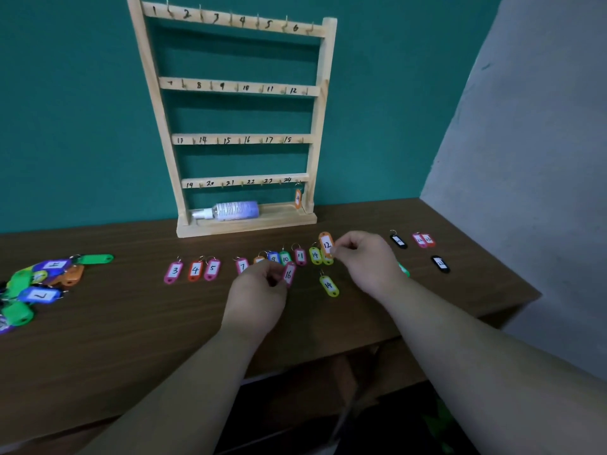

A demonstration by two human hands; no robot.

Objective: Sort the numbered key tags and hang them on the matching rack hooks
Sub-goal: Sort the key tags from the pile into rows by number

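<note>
Left hand [259, 287] noted low over the bench [131, 323], fingers curled; pink tag 16 [289, 274] is pinched by its lower end between thumb and fingertips and held upright at the right side of the knuckles. Right hand [368, 261] is seen farther back and to the right. Orange tag 12 [326, 244] is pinched at its fingertips, raised just above yellow-green tag 14 [315, 255].

A row of tags is laid across the bench between the hands and the rack [243, 139]: pink 3 [174, 271], orange 4 [195, 270], pink 5 [212, 269], pink 7 [242, 266], then blue 9 [273, 257], green 10 [285, 258] and magenta 11 [300, 256], packed close behind the left hand. A second yellow 14 [329, 285] lies alone, between the two hands. Two black tags [398, 241] and a red pair [423, 239] are found well to the right. A mixed heap [36, 284] is noted at the far left.

Tags: flat oblong plastic, rounded ends, white handwritten label, small metal ring.

Rack: pale bare wood, four rails, numbers 1 to 24 inked on, small hooks [169, 10] beside them; stood against a teal wall [65, 110]. One hung orange tag [298, 198] is seen by 24. A clear spray bottle [235, 210] is laid on its side on the rack's base.

Bench surface: dark brown wood grain, matte.
</note>
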